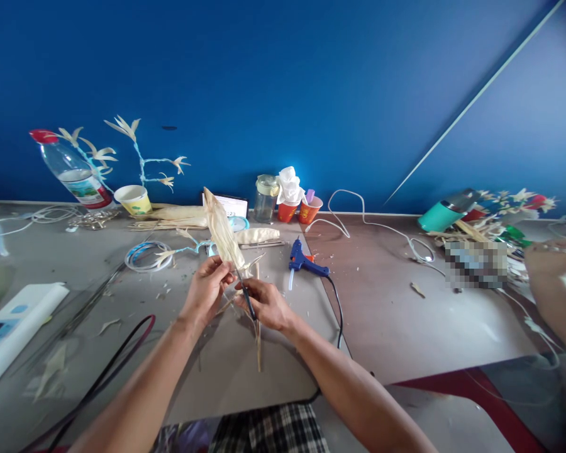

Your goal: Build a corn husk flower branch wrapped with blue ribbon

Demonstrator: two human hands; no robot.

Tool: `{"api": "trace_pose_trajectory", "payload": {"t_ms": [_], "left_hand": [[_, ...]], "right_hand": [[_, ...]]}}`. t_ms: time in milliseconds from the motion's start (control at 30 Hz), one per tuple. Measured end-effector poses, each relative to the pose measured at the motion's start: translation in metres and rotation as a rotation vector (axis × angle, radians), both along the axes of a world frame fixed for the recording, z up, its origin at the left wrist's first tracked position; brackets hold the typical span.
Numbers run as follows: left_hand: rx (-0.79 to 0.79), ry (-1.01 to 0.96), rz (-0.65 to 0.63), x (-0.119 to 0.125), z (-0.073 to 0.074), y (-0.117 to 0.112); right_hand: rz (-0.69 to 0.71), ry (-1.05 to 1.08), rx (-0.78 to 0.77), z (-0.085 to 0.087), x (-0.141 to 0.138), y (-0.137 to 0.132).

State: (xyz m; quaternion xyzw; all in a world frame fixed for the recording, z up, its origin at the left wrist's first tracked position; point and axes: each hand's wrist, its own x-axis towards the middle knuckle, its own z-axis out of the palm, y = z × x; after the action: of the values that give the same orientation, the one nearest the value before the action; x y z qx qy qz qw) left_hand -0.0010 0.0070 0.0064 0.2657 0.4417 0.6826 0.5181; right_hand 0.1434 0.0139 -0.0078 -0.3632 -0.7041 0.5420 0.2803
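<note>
We are pinching the corn husk (222, 234) tight in our left hand (207, 286) and gripping the dark wire (246, 296) steady in our right hand (266, 305).

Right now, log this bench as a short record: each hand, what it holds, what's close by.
left hand: pinches the base of a dried husk, tilted upward
right hand: grips a thin dark tool by the husk's base
nearby: blue glue gun lying on the table, right of the hands
far right: another person's arm
</note>
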Motion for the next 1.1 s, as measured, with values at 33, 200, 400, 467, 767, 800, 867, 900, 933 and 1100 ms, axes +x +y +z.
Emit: {"api": "trace_pose_trajectory", "payload": {"t_ms": [33, 200, 400, 467, 767, 800, 867, 900, 933, 1100], "left_hand": [[0.004, -0.006, -0.001, -0.0001, -0.0005, 0.0001], [0.0, -0.015, -0.007, -0.0004, -0.0014, 0.0004], [0.005, 0.014, -0.006, -0.0011, -0.0012, 0.001], [0.008, 0.014, -0.006, -0.0013, -0.0015, 0.0014], [0.015, -0.011, -0.017, -0.0027, -0.0059, 0.0017], [0.015, -0.014, -0.016, -0.0028, -0.0062, 0.0017], [0.014, -0.022, -0.014, -0.0028, -0.0066, 0.0018], [0.014, -0.025, -0.013, -0.0028, -0.0067, 0.002], [0.015, -0.028, -0.01, -0.0027, -0.0067, 0.0022], [0.015, -0.032, 0.004, -0.0021, -0.0052, 0.0026]], "right_hand": [[0.002, -0.001, 0.003, 0.0001, 0.0001, 0.0], [0.0, -0.02, 0.001, 0.0029, 0.0004, -0.0003], [-0.001, -0.009, -0.024, 0.0048, -0.0001, -0.001], [0.004, -0.007, -0.024, 0.0043, 0.0, -0.0008], [0.003, -0.039, 0.025, 0.0033, 0.0008, -0.0001], [0.003, -0.041, 0.028, 0.0036, 0.0007, -0.0002], [0.003, -0.046, 0.037, 0.0044, 0.0007, -0.0005], [0.002, -0.048, 0.041, 0.005, 0.0007, -0.0007], [0.0, -0.049, 0.045, 0.0056, 0.0008, -0.0009], [-0.007, -0.054, 0.052, 0.0062, 0.0008, -0.0013]]}}
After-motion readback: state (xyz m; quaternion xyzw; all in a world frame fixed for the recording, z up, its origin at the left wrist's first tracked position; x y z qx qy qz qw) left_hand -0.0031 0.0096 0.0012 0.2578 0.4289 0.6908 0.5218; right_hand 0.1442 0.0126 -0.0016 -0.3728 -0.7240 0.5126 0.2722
